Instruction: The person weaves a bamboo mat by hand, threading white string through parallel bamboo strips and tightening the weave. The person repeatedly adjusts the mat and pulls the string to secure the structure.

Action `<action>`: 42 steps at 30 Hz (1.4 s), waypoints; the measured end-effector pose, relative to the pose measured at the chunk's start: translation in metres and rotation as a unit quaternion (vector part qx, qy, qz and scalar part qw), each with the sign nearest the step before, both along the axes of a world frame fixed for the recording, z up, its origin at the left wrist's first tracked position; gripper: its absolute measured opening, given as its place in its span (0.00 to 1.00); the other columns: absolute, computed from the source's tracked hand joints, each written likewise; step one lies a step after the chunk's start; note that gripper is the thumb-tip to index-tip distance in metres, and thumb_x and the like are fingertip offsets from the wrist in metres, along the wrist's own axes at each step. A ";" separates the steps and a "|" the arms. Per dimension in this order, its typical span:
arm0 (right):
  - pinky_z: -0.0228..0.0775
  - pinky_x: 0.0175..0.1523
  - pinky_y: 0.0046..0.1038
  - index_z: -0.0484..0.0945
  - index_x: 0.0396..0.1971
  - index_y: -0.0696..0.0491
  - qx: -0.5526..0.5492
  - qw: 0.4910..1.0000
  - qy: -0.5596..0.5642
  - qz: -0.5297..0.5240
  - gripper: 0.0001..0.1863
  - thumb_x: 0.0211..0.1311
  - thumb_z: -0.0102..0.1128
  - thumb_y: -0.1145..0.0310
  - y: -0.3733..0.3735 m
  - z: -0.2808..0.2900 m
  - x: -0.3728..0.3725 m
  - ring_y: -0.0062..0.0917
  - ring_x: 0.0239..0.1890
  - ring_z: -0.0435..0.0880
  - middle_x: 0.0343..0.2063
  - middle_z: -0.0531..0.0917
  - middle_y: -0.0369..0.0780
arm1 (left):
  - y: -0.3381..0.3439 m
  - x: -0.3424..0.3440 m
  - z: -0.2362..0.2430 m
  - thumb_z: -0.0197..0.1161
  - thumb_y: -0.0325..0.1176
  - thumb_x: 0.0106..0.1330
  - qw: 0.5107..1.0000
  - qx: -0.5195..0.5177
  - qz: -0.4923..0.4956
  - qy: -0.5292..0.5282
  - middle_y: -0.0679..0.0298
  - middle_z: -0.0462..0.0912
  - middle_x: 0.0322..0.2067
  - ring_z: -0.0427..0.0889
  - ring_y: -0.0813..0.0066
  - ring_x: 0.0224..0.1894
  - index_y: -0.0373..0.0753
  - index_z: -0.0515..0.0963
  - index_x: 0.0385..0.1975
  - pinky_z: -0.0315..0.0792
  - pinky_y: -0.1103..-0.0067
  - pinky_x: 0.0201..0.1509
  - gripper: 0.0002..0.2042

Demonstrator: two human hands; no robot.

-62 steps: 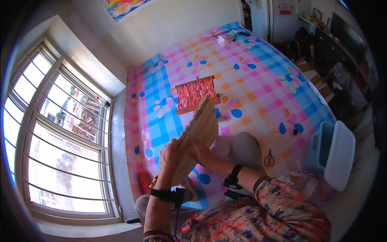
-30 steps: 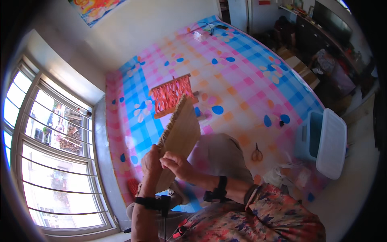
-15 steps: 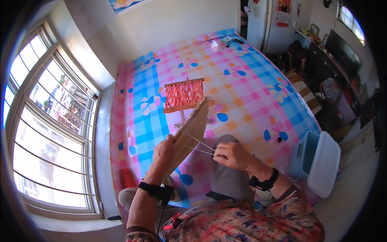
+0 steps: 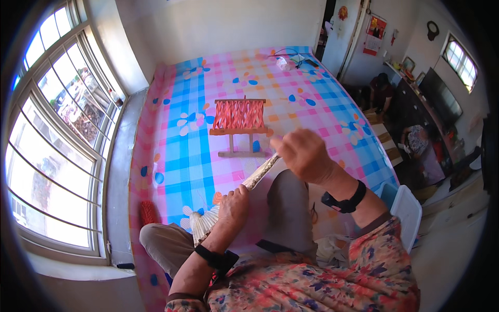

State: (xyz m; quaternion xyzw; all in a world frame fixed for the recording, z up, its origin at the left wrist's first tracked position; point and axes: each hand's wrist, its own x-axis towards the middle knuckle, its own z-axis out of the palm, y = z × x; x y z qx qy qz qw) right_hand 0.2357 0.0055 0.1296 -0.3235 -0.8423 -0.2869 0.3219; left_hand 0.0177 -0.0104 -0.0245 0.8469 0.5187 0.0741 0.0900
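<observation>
My left hand (image 4: 233, 208) is wrapped round a long, pale, straw-coloured piece (image 4: 261, 171) with a braided edge, turned nearly edge-on. Its lower end spreads into pleated folds (image 4: 204, 223) beside my left forearm. My right hand (image 4: 302, 155) is raised at the far end of the piece, fingers curled together and slightly blurred; what they hold is hidden. Beyond my hands a small wooden stand (image 4: 239, 132) rises on two legs, its frame wound with red and pink strands (image 4: 239, 114).
A checked, flowered cover (image 4: 182, 151) spreads over the bed-like surface. A red netted bundle (image 4: 148, 212) lies by my left knee, near the barred window (image 4: 57, 156). At right stands a pale box with a white lid (image 4: 406, 214). Two people (image 4: 382, 93) sit low at the far right.
My right hand has moved up and away to the far end of the pale piece; the two taut threads it held no longer show. The piece has turned from broadside to nearly edge-on.
</observation>
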 end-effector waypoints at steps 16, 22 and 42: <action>0.69 0.29 0.17 0.83 0.37 0.58 -0.670 0.626 0.388 -0.089 0.08 0.64 0.62 0.70 -0.094 -0.037 0.110 0.13 0.25 0.78 0.22 0.81 0.33 | 0.086 -0.055 0.024 0.63 0.39 0.58 0.996 -0.011 0.055 -0.064 0.51 0.83 0.30 0.82 0.48 0.36 0.40 0.76 0.35 0.74 0.58 0.40 0.11; 0.70 0.29 0.16 0.85 0.34 0.57 -0.564 0.673 0.458 -0.139 0.05 0.63 0.63 0.73 -0.103 -0.061 0.147 0.12 0.23 0.76 0.24 0.81 0.33 | 0.116 -0.072 0.039 0.68 0.38 0.53 0.991 -0.072 0.057 -0.101 0.51 0.83 0.30 0.82 0.48 0.37 0.38 0.79 0.35 0.73 0.61 0.39 0.13; 0.80 0.38 0.27 0.76 0.41 0.56 -0.318 0.525 0.773 0.159 0.10 0.66 0.60 0.67 0.029 -0.096 0.054 0.23 0.29 0.85 0.32 0.83 0.40 | 0.124 -0.073 0.051 0.67 0.37 0.55 0.984 -0.124 0.089 -0.097 0.50 0.84 0.32 0.83 0.51 0.35 0.39 0.80 0.43 0.75 0.65 0.40 0.17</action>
